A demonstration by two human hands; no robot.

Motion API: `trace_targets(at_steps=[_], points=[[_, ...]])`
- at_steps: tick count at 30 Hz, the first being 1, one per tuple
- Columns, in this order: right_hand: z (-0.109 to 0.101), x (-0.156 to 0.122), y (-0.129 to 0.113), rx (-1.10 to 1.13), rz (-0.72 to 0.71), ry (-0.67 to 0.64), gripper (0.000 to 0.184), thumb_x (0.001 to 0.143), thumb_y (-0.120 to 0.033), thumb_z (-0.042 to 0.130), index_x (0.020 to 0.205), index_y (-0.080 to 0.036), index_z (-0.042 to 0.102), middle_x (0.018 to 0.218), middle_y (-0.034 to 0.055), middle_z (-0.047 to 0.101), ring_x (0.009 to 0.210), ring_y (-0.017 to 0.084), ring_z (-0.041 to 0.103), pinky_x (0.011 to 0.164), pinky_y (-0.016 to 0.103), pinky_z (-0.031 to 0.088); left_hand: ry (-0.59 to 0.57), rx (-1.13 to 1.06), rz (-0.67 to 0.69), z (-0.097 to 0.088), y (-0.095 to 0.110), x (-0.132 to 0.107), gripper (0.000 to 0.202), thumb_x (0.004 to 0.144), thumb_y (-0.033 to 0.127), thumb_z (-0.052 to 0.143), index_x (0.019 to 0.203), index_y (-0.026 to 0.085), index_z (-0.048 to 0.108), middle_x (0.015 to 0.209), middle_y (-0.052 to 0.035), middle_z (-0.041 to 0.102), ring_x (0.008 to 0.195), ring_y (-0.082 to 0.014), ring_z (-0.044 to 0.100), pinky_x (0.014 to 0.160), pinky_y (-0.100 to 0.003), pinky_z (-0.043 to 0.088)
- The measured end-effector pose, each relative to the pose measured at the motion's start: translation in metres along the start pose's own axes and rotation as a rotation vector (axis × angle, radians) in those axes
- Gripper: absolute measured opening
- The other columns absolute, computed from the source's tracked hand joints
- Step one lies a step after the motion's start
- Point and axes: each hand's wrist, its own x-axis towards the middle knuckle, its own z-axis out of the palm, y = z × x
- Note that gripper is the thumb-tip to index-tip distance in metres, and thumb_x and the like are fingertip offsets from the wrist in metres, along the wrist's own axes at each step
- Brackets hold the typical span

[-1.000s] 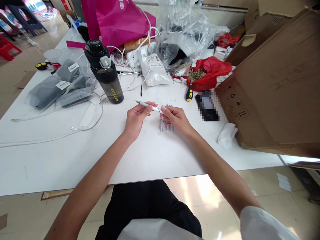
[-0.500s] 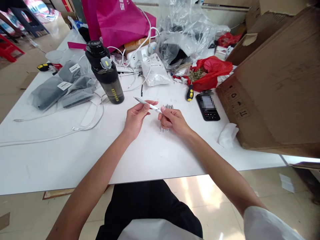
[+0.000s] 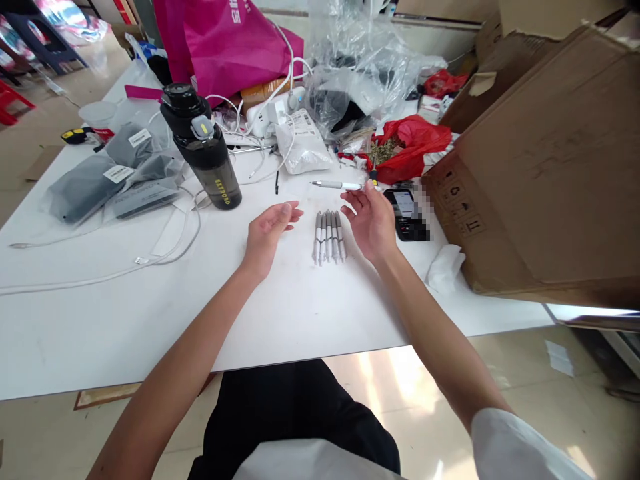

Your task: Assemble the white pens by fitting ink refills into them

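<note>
My right hand (image 3: 371, 217) pinches a white and silver pen (image 3: 337, 185) by its right end. The pen lies almost level above the table, its tip toward the left. Below it and beside my right hand, several similar grey and white pens (image 3: 329, 239) lie side by side in a row on the white table (image 3: 300, 313). My left hand (image 3: 270, 233) is to the left of that row, thumb and fingers apart, with nothing in it.
A black water bottle (image 3: 203, 147) stands behind my left hand, near white cables (image 3: 175, 250) and bagged items (image 3: 83, 190). A phone (image 3: 407, 213), a red bag (image 3: 415, 147) and a large cardboard box (image 3: 550, 180) are on the right. A thin black stick (image 3: 277, 182) lies farther back.
My left hand has let go of the pen. My right hand has carried it back and to the right, uncovering the row of pens on the table. The view has shifted slightly.
</note>
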Motion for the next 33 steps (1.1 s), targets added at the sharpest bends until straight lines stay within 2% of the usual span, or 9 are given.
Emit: trace_targets(at_steps=[5,9,11,13,15,17,21,27,33], points=[[-0.004,0.003,-0.003,-0.127,-0.062,-0.013,0.054,0.085,-0.075,0.086,0.093,-0.029,0.059,0.113,0.0037,0.081,0.117,0.025,0.077,0.087,0.037,0.060,0.184,-0.106,-0.033,-0.005,0.001,0.008,0.057,0.093,0.079,0.080,0.102,0.022,0.084,0.102,-0.0084,0.079,0.097,-0.0196,0.073,0.086,-0.031,0.055],[-0.003,0.001,-0.008,-0.153,-0.035,-0.075,0.055,0.084,-0.075,0.086,0.095,-0.030,0.055,0.099,0.0011,0.073,0.101,0.023,0.073,0.080,0.036,0.060,0.184,-0.120,-0.046,-0.006,0.002,0.009,0.059,0.092,0.080,0.080,0.098,0.022,0.082,0.095,-0.0072,0.076,0.090,-0.0186,0.071,0.080,-0.030,0.054],[-0.005,0.001,-0.011,-0.118,-0.002,-0.123,0.057,0.082,-0.074,0.087,0.090,-0.030,0.052,0.081,-0.0026,0.058,0.078,0.020,0.060,0.069,0.035,0.055,0.168,-0.116,-0.050,-0.004,0.002,0.007,0.059,0.092,0.080,0.080,0.097,0.022,0.081,0.094,-0.0071,0.075,0.089,-0.0185,0.071,0.078,-0.031,0.054],[-0.009,0.002,-0.014,-0.096,0.042,-0.164,0.062,0.084,-0.080,0.083,0.082,-0.030,0.045,0.068,-0.0055,0.038,0.061,0.017,0.037,0.056,0.033,0.044,0.153,-0.107,-0.049,-0.003,0.002,0.006,0.058,0.092,0.080,0.081,0.096,0.022,0.081,0.093,-0.0072,0.075,0.088,-0.0188,0.070,0.078,-0.031,0.053],[-0.016,0.003,-0.017,-0.072,0.082,-0.192,0.072,0.088,-0.088,0.073,0.073,-0.029,0.035,0.064,-0.0069,0.023,0.057,0.016,0.018,0.050,0.033,0.029,0.146,-0.096,-0.047,-0.002,0.002,0.005,0.057,0.092,0.080,0.081,0.094,0.023,0.081,0.093,-0.0074,0.075,0.088,-0.0194,0.069,0.078,-0.033,0.053],[-0.024,0.003,-0.018,-0.038,0.100,-0.197,0.079,0.089,-0.093,0.066,0.069,-0.028,0.026,0.062,-0.0073,0.016,0.057,0.015,0.008,0.049,0.034,0.021,0.139,-0.087,-0.042,-0.002,0.001,0.005,0.057,0.093,0.080,0.080,0.093,0.023,0.082,0.092,-0.0075,0.075,0.088,-0.0197,0.069,0.078,-0.034,0.053],[-0.033,0.004,-0.019,0.013,0.091,-0.171,0.083,0.087,-0.093,0.067,0.068,-0.027,0.021,0.057,-0.0071,0.012,0.056,0.015,0.006,0.049,0.035,0.018,0.126,-0.083,-0.033,-0.002,0.000,0.005,0.056,0.094,0.079,0.080,0.091,0.023,0.082,0.090,-0.0071,0.074,0.085,-0.0192,0.068,0.077,-0.035,0.052],[-0.033,0.004,-0.025,-0.025,0.117,-0.159,0.088,0.078,-0.106,0.063,0.068,-0.028,0.024,0.054,-0.0071,0.012,0.054,0.014,0.009,0.049,0.035,0.018,0.127,-0.076,-0.043,-0.001,0.001,0.004,0.056,0.094,0.079,0.079,0.089,0.023,0.082,0.088,-0.0070,0.074,0.083,-0.0191,0.067,0.075,-0.035,0.051],[-0.031,0.003,-0.023,-0.002,0.123,-0.224,0.087,0.076,-0.101,0.070,0.064,-0.027,0.025,0.052,-0.0069,0.011,0.052,0.014,0.009,0.048,0.034,0.018,0.126,-0.084,-0.042,0.000,0.001,0.004,0.058,0.092,0.081,0.080,0.087,0.023,0.082,0.087,-0.0067,0.073,0.081,-0.0186,0.066,0.074,-0.035,0.050]])
